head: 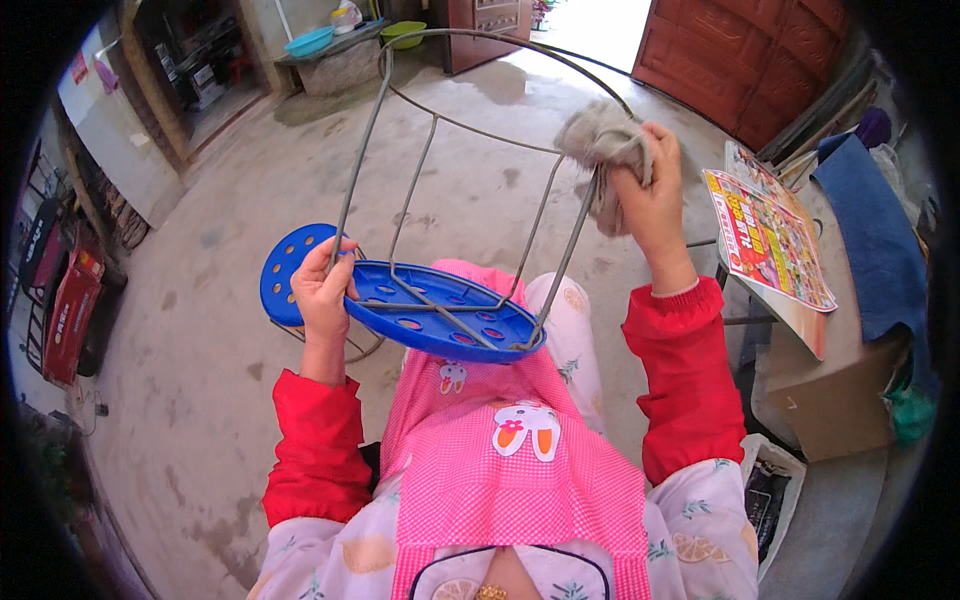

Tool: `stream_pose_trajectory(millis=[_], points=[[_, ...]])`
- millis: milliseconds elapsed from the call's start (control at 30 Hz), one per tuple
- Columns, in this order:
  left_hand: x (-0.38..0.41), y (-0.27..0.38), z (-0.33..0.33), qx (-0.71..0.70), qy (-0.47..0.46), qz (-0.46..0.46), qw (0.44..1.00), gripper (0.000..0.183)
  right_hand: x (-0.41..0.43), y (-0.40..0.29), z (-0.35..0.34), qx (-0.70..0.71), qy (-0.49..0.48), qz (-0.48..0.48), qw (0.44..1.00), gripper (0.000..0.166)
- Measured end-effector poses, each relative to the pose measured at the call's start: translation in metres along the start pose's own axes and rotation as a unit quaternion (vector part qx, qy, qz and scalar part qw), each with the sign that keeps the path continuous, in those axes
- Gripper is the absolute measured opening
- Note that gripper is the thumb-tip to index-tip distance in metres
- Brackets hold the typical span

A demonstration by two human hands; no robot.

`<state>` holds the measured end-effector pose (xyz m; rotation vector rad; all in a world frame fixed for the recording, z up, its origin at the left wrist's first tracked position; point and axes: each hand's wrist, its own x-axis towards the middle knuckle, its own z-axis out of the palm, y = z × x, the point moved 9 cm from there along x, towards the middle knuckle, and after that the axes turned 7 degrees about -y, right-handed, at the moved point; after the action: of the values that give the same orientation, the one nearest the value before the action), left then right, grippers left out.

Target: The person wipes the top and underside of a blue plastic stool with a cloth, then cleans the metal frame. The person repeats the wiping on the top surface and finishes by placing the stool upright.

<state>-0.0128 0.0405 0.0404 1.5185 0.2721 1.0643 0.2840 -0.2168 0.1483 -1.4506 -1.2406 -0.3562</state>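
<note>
An overturned stool with a round blue plastic seat (450,341) and a grey metal wire frame (424,187) rests by my lap, legs pointing away from me. My left hand (325,289) grips a leg of the frame close to the rim of the seat. In my right hand (656,199) is a crumpled grey cloth (604,139), pressed around the frame near the ring at the leg ends. The cloth hides that part of the metal. A second stool with a blue perforated seat (281,274) stands on the floor beyond my left hand.
A table (832,225) at the right bears printed leaflets (772,240) and a blue cloth (870,232). Below it are a cardboard box (832,412) and a white bin (787,465). A red vehicle (71,315) stands far left. Basins (309,42) lie near the back wall, left of a red door (739,60).
</note>
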Motion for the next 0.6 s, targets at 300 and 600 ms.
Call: stream_pose_trajectory(millis=[300,600], points=[[-0.008,-0.01,-0.021,-0.024,0.073,-0.003,0.997,0.019,-0.103,-0.034,0.067,0.115,-0.062,0.047,0.99,0.062],[-0.01,-0.041,0.026,-0.173,0.114,-0.055,0.977,0.015,-0.039,-0.086,0.032,0.078,-0.041,-0.013,0.996,0.055]])
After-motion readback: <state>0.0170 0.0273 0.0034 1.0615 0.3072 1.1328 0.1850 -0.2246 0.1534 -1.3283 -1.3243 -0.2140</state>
